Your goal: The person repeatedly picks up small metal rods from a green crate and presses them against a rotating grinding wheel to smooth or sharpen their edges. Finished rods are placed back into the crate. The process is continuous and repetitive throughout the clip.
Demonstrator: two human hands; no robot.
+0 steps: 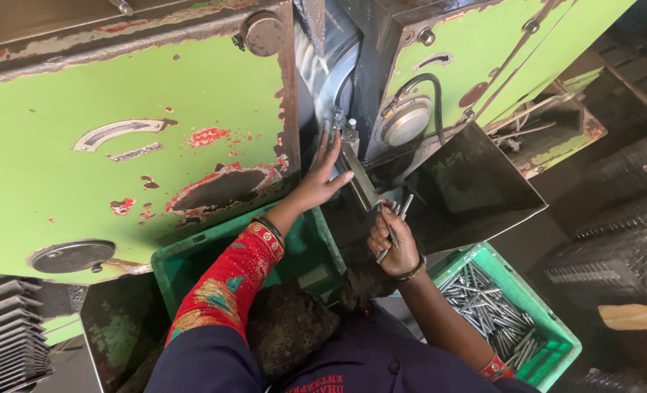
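R hand (394, 244) clenched on steel rods (394, 222), just below guide rail (360, 178); L hand (322, 178) released, flat vs rail

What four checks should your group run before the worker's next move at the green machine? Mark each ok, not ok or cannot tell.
1. Right hand has a secure grip on the metal rods: ok.
2. Left hand clear of the grinding wheel: not ok, fingers beside it.
3. Wheel stopped: cannot tell.
4. Green crate of rods within reach: ok.
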